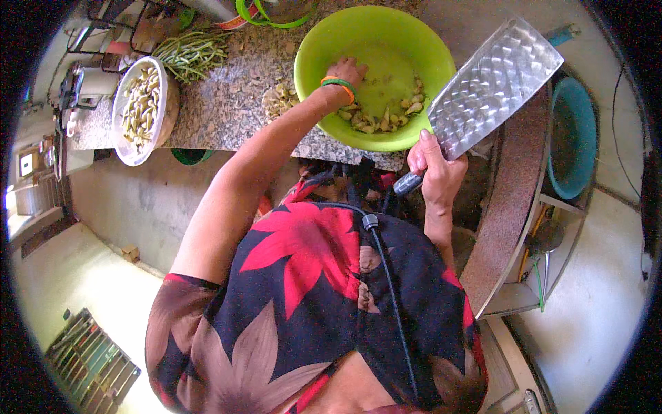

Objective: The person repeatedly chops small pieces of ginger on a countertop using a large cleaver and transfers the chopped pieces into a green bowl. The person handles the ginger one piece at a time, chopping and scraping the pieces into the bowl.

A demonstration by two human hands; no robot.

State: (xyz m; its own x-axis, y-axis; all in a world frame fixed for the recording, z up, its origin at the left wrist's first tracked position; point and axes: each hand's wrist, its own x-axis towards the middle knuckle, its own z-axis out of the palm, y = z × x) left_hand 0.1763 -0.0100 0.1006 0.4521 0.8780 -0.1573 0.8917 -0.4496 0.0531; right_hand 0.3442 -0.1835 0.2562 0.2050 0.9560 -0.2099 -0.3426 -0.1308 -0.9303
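My right hand [439, 168] grips the dark handle of a broad metal cleaver [494, 85], its dimpled blade raised beside the rim of a green plastic basin [375, 31]. My left hand [347, 72], with orange and green bands at the wrist, reaches inside the basin near its left wall. Its fingers are partly spread, and what they touch is hard to tell. Small pale bulb-like vegetable pieces [385, 121] lie along the basin's near side. A loose pile of similar pale pieces [279, 101] rests on the granite counter [243, 77], left of the basin.
A white plastic bowl [116, 111] of pale elongated pieces stands at the counter's left edge, with long green beans [194, 52] behind it. A green-rimmed container [279, 23] is at the back. On the right, a blue basin [571, 137] sits by a curved brown ledge [512, 191].
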